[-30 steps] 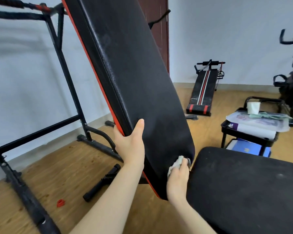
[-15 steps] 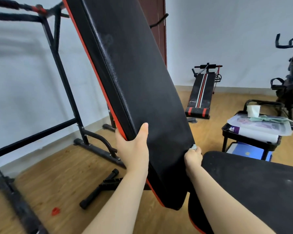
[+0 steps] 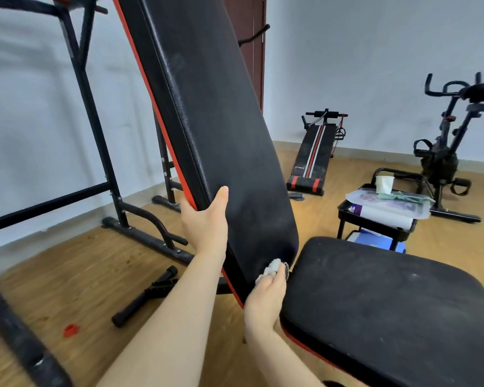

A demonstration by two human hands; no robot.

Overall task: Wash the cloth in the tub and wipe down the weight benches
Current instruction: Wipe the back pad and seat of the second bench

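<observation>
Cloth [image 3: 273,267] in right hand [image 3: 266,298], against backrest [image 3: 221,135].

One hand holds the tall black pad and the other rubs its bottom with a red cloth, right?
No. The head view shows the cloth is whitish grey, not red. The left hand does hold the tall black pad, and the right hand rubs its bottom with that cloth.
</observation>
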